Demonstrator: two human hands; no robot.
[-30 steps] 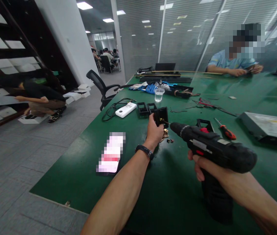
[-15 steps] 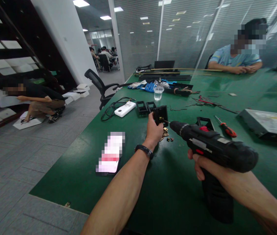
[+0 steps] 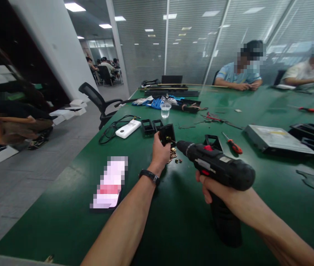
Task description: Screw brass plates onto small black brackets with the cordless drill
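My left hand (image 3: 161, 150) is closed around a black plastic frame (image 3: 169, 133), which it holds up off the green table (image 3: 70, 225). Small brass-coloured bits show inside the frame. My right hand (image 3: 210, 186) grips a black cordless drill (image 3: 218, 162) by its handle. The drill points left, its bit right at the frame; whether they touch I cannot tell. Small brass pieces (image 3: 172, 154) lie on the table beneath the frame. Just behind the drill rests another black frame (image 3: 212, 142), and two more black frames (image 3: 147, 127) sit beyond my left hand.
A phone (image 3: 111, 183) and a white power bank (image 3: 128, 128) with a black cable lie to the left. Behind are a plastic cup (image 3: 165, 110) and gloves (image 3: 157, 102). Rightward lie a screwdriver (image 3: 233, 144) and a metal box (image 3: 276, 140). Two people sit across the table; another crouches at left.
My view has swung to the right, bringing a second seated person and more black parts into sight. Both hands keep their holds, with the drill still at the frame.
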